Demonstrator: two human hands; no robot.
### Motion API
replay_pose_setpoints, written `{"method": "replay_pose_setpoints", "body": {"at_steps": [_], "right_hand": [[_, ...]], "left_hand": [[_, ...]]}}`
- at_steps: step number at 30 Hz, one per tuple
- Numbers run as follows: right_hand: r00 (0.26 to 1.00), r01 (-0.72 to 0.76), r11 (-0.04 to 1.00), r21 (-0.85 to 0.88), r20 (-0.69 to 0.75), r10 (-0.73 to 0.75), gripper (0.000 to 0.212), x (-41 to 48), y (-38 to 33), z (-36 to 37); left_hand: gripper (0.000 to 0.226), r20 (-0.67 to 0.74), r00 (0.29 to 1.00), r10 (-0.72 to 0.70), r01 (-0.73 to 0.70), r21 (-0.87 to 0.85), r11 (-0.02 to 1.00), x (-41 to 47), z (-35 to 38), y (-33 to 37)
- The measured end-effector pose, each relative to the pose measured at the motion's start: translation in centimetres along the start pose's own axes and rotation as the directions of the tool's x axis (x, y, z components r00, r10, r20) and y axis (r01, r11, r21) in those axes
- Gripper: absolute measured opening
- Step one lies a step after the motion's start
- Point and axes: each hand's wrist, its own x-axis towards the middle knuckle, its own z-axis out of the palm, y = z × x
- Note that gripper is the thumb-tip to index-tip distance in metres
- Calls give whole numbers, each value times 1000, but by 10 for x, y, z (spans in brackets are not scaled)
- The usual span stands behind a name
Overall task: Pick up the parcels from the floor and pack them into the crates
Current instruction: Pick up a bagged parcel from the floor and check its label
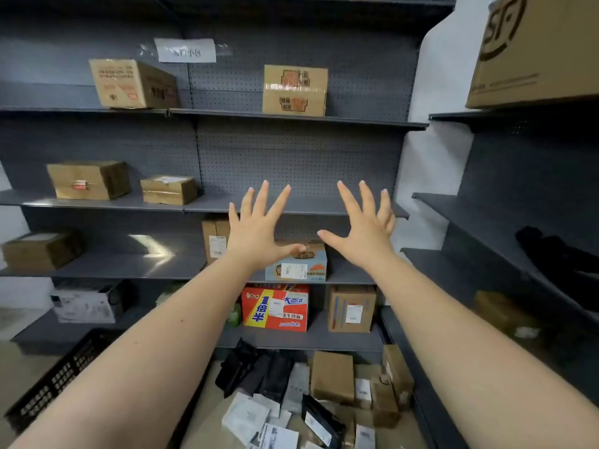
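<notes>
Both my arms reach forward at chest height in front of grey shelving. My left hand (257, 231) and my right hand (363, 231) have their fingers spread straight and hold nothing. Below them a heap of parcels (308, 396) lies on the floor: black bags, white and grey mailers and several small cardboard boxes, among them a brown box (332, 375). A black slatted crate (58, 377) stands at the lower left, partly hidden behind my left forearm; its inside cannot be seen.
Grey shelves (291, 119) ahead carry scattered cardboard boxes, a red and blue carton (275, 307) and a taller brown box (351, 307) on the lowest level. A second shelf unit (486, 215) runs along the right, close to the floor heap.
</notes>
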Motion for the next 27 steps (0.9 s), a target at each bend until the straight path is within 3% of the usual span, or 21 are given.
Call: {"method": "replay_pose_setpoints", "body": {"at_steps": [8,17,22,27], "right_hand": [[974,-182,976,123,155,162,94,25,36,120],[912,-409,860,304,170,373,77,-8,93,248],[865,-499,817,288,207,456,72,-25,129,295],[804,-580,742,335,382,456,74,-22,169,336]], "left_hand": [[102,36,999,22,-15,-183,983,19,121,-66],[100,180,977,117,-48,-349,936,14,282,-107],[98,336,938,85,63,-407,911,0,356,-104],[93,384,923,38,136,-414,900,3,409,-95]]}}
